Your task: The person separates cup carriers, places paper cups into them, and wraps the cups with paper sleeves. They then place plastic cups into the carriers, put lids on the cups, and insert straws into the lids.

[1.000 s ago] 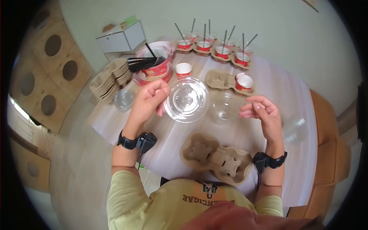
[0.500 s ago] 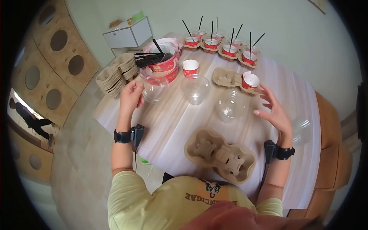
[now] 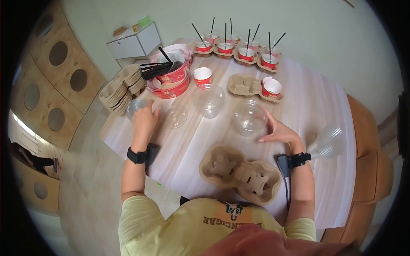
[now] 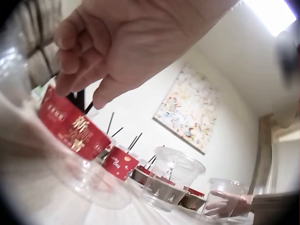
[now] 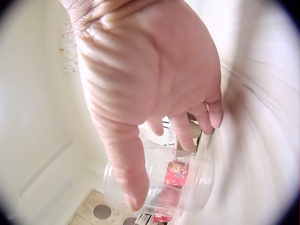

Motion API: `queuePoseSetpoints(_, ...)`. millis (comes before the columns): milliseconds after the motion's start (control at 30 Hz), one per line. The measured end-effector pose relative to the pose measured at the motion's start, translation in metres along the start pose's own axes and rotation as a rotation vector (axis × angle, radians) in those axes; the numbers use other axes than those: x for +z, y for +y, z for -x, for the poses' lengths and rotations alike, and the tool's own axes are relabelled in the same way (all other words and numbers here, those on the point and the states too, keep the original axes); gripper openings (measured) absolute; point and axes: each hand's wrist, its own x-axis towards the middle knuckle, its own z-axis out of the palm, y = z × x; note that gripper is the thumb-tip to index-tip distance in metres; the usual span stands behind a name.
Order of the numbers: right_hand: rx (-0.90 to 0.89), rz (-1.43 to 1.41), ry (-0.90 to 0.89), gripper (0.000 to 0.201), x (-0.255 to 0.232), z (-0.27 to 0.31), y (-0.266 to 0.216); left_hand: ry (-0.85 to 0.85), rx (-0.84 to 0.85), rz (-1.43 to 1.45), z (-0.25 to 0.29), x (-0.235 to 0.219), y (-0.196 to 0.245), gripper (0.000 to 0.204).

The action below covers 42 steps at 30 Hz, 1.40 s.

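My left hand (image 3: 145, 121) reaches over the stacked clear plastic lids (image 3: 134, 106) at the table's left edge. Its fingers bend loosely in the left wrist view, and none of them is seen gripping anything. A single clear lid (image 3: 176, 117) lies flat on the table just to its right. Beside a clear plastic cup (image 3: 251, 116) is my right hand (image 3: 282, 131), thumb and fingers spread at the cup's near right side. Another clear cup (image 3: 209, 100) stands to the left of that one. Close to me lies a cardboard cup carrier (image 3: 240, 175) with two hollows.
Behind stand a red paper cup (image 3: 202, 77), a carrier (image 3: 243, 84) with another red cup (image 3: 271, 87), and several filled carriers with straws. Red tubs (image 3: 171, 87) with black straws (image 3: 160, 70) and stacked carriers (image 3: 121, 91) are left; nested clear cups (image 3: 331, 143) lie right.
The lid my left hand held up is now flat on the table, and that hand has moved left to the lid stack. My right hand has come in to the clear cup's side.
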Motion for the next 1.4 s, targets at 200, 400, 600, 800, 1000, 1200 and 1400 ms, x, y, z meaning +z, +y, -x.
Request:
queuePoseSetpoints(200, -0.158, -0.068, -0.042, 0.108, 0.010, -0.012, 0.005, -0.264, 0.379, 0.465, -0.028, -0.040, 0.074, 0.068)
queuePoseSetpoints(400, -0.165, -0.158, 0.016, 0.108, 0.022, -0.015, 0.008, -0.527, 0.648, 0.454, -0.062, -0.011, 0.100, 0.086)
queuePoseSetpoints(600, -0.225, -0.098, 0.055, 0.102, 0.031, -0.021, 0.009, -0.591, 0.702, 0.373, -0.063, 0.004, 0.105, 0.089)
queuePoseSetpoints(800, -0.205, -0.112, 0.067, 0.095, 0.030, -0.021, 0.011, -0.448, 0.514, 0.559, -0.074, 0.002, 0.091, 0.069)
queuePoseSetpoints(1000, -0.147, -0.106, 0.080, 0.087, 0.030, -0.019, 0.012, -0.380, 0.437, 0.265, -0.125, 0.042, 0.079, 0.031)
queuePoseSetpoints(1200, -0.141, -0.083, 0.057, 0.090, 0.026, -0.017, 0.010, -0.414, 0.587, 0.030, -0.144, 0.076, 0.081, 0.011)
queuePoseSetpoints(1400, -0.167, -0.070, 0.042, 0.089, 0.025, -0.018, 0.013, -0.220, 0.689, 0.080, -0.150, 0.035, 0.116, 0.010)
